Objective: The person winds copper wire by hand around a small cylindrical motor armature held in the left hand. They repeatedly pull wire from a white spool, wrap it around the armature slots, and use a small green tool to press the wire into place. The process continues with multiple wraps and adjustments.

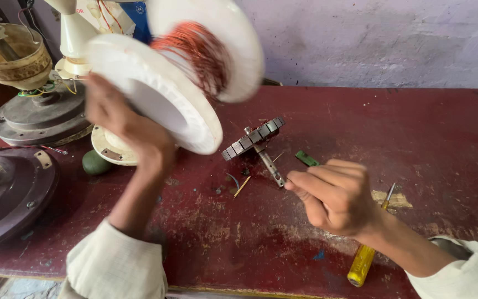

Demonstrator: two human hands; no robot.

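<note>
Fingers [305,185] of the right hand [336,196] are pinched shut on the end of a thin metal shaft [271,167], and that shaft carries a toothed stator core [253,138] that's tilted up off the red table [360,127], so the person is basically holding the core by its axle. Looks like the core is bare, no copper visible in its slots as far as one can tell, so the winding seems not to have begun. Up and to the left of the core, the left hand [131,130] is wrapped around the near flange of a big white spool of copper wire [195,55], lifted above the table and blurred, so grip detail is hard to read beyond it clearly having hold. No strand can be seen running from the spool to the core. Right of the core lies a small green piece [307,159], and further right and nearer the person a yellow-handled screwdriver [367,249] sits partly under the right wrist. Left of the core there's a green round thing [95,163], a cream fan base [112,148], and dark motor housings [12,194] at the table's left edge.
</note>
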